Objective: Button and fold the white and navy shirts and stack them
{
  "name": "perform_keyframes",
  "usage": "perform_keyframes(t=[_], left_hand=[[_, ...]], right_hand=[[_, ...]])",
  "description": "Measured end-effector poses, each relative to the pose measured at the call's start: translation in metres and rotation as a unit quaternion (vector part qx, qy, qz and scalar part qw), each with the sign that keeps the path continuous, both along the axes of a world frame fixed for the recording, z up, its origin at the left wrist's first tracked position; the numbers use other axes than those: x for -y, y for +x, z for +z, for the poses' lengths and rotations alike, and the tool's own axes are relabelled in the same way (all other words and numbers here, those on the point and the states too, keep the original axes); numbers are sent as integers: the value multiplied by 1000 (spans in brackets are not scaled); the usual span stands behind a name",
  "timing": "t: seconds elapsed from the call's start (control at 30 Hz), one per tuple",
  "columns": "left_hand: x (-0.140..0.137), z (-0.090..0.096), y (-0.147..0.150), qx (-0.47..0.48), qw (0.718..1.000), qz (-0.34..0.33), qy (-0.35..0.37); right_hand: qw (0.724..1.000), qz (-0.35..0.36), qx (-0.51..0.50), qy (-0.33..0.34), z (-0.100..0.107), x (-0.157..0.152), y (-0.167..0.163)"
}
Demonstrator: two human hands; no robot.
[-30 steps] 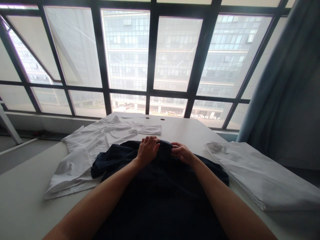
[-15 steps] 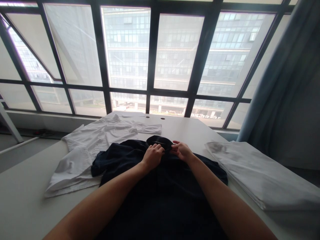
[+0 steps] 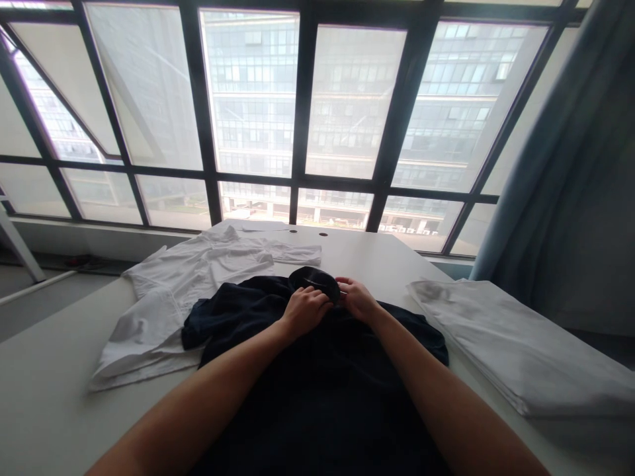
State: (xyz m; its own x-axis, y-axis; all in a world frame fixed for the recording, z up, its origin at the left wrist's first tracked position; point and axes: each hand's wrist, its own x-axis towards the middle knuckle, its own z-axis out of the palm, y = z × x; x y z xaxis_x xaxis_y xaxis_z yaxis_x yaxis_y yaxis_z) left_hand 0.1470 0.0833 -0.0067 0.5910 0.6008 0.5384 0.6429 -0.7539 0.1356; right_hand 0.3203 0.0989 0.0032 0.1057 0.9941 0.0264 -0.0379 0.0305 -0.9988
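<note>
Room is given between the collar [image 3: 312,279] and the bench's [image 3: 370,254] far edge. The ring-shaped collar of the dark shirt [image 3: 322,363], near centre, is clamped by the fingers of the left hand [image 3: 306,309] and, at right, the right hand [image 3: 358,299]. Crumpled white cloth [image 3: 153,317] is overlapped at left; folded fabric [image 3: 526,344] is laid right, windows [image 3: 253,99] beyond.

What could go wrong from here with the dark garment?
The collar might crease or twist, since the left hand and right hand both have their fingers on it. Also, the dark garment appears to overlap the white garment on the left, so a pull could drag that along.
</note>
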Motion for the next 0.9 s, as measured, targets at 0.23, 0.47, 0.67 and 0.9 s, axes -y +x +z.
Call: perform_keyframes(t=[0.23,0.47,0.67,0.9], left_hand=[[1,-3,0,11,1000,7,13],[-6,6,-10,93,995,25,29],[-37,18,-42,89,991,96,32],[-40,27,-49,-3,998,52,43]], right_hand=[[942,-108,297,116,9,5,-3],[819,-90,549,143,27,24,-8],[776,-25,581,245,30,26,-2],[744,-1,608,278,32,32,-6]])
